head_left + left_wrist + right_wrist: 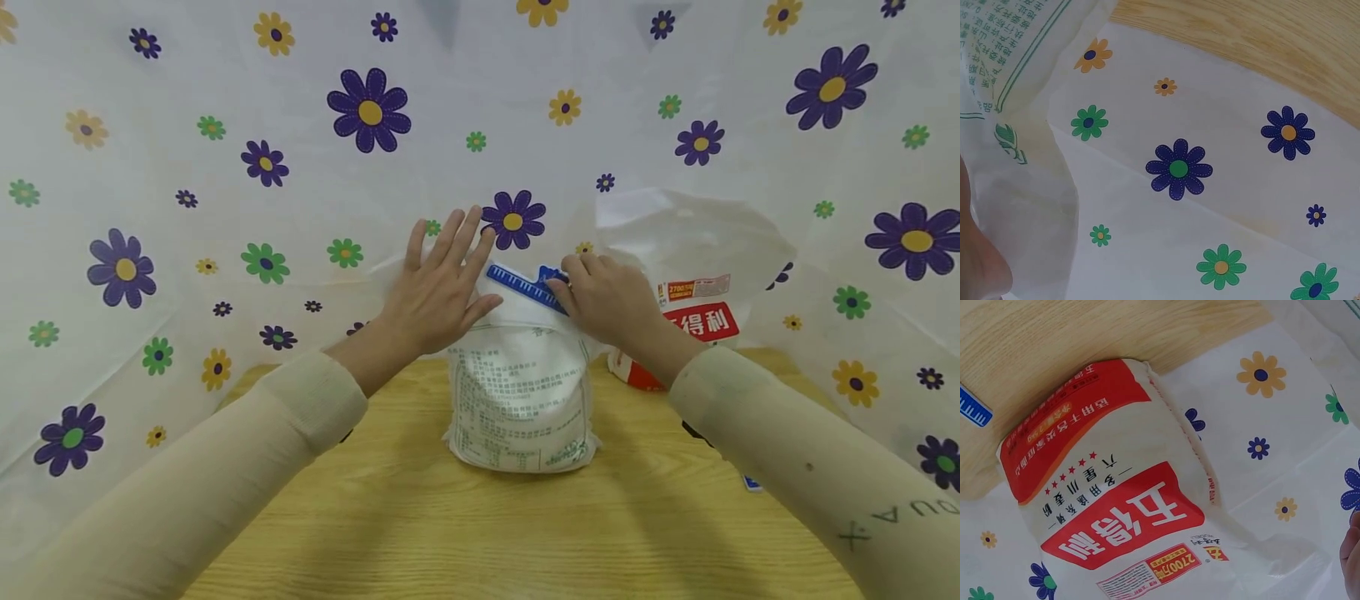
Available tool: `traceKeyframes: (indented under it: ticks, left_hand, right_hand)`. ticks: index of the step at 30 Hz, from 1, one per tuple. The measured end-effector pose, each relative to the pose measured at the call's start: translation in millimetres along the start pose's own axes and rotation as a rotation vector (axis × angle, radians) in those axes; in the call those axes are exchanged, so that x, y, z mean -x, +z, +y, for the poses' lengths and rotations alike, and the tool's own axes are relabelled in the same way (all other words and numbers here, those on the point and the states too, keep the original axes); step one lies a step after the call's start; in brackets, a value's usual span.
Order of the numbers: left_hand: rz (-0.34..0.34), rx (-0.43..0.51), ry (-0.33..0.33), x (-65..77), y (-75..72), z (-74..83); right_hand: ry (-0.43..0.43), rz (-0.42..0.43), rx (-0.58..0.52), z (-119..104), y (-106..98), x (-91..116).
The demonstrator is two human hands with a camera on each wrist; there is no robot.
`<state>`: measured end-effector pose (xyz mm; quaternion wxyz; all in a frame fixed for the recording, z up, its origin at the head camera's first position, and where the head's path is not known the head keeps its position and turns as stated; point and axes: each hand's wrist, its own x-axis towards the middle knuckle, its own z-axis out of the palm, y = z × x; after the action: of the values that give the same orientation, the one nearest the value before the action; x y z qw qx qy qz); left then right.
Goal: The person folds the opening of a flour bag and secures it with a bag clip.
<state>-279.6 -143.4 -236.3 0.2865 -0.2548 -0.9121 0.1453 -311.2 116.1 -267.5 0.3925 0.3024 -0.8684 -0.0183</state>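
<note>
A white bag point(521, 400) with green print stands upright on the table in the head view. Across its gathered top lies a blue bag clip point(517, 285) with white stripes, tilted down to the right. My right hand point(611, 304) pinches the blue piece at the clip's right part between thumb and fingers. On the upper left of the bag, my left hand point(438, 292) rests with fingers straight and spread, palm hidden. The left wrist view shows the bag's side point(1016, 50) and part of the left hand point(982, 262) at the edge.
A red and white flour bag point(1110, 456) stands behind the right forearm. Another blue and white strip point(972, 407) lies on the wooden table point(420, 533), mostly hidden by the right sleeve in the head view. A flower-patterned cloth point(262, 192) hangs behind.
</note>
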Motion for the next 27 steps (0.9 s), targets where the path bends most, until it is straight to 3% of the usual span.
traceKeyframes:
  ticks: [4, 13, 27]
  left_hand:
    - [0.055, 0.015, 0.017, 3.0, -4.1, -1.0]
    - [0.099, 0.0, -0.01, 15.0, -5.1, -10.1]
    - [0.257, 0.105, -0.047, 40.1, -4.9, -18.2]
  right_hand:
    - [0.005, 0.031, -0.018, 5, -3, 3]
    - [0.045, -0.011, -0.044, 13, -6, 15]
    - [0.129, -0.012, -0.105, 24, -7, 38]
